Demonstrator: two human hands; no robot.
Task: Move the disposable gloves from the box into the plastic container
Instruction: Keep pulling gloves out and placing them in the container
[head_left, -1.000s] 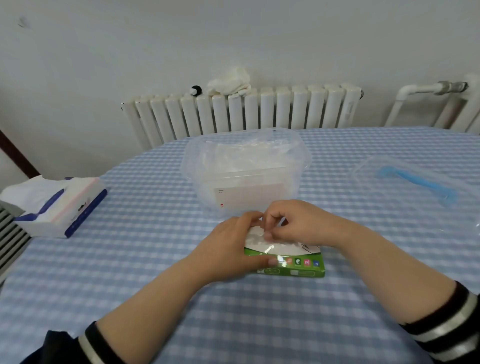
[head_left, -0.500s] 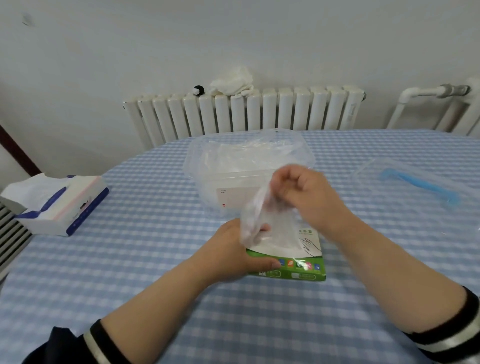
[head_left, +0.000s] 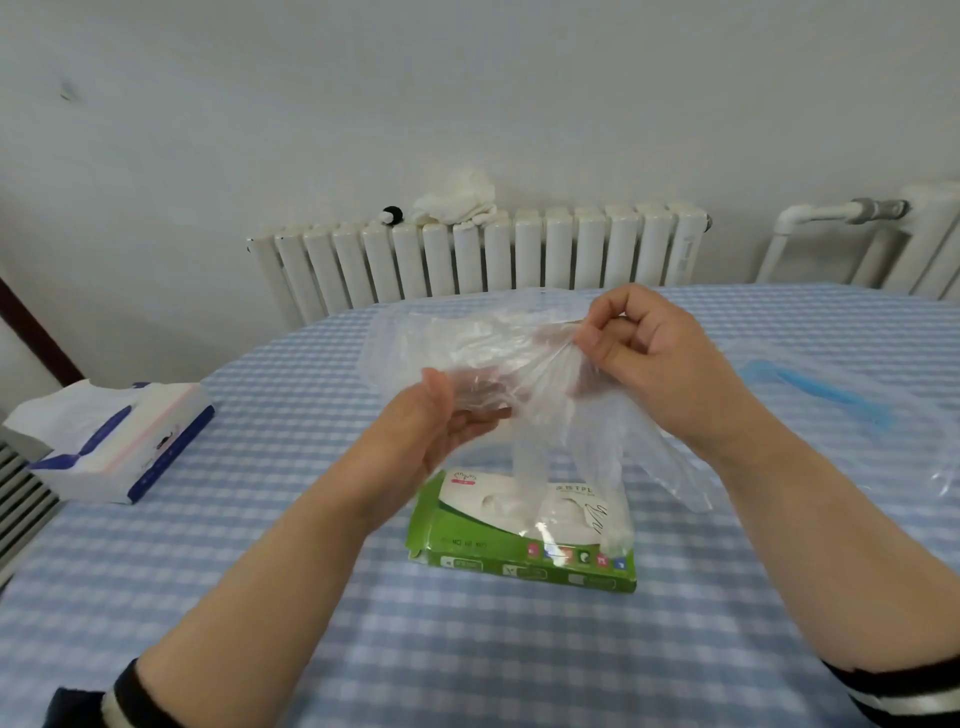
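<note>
right hand (head_left: 660, 364) now lifted higher with the pinched clear glove (head_left: 550, 395), glove fully out of the green box (head_left: 524, 540). left hand (head_left: 436, 431) is off the box, raised, holding the glove's other end.

One head-worn camera looks forward and down, close over the checked table (head_left: 467, 649), the radiator (head_left: 519, 254) at twelve o'clock.
</note>
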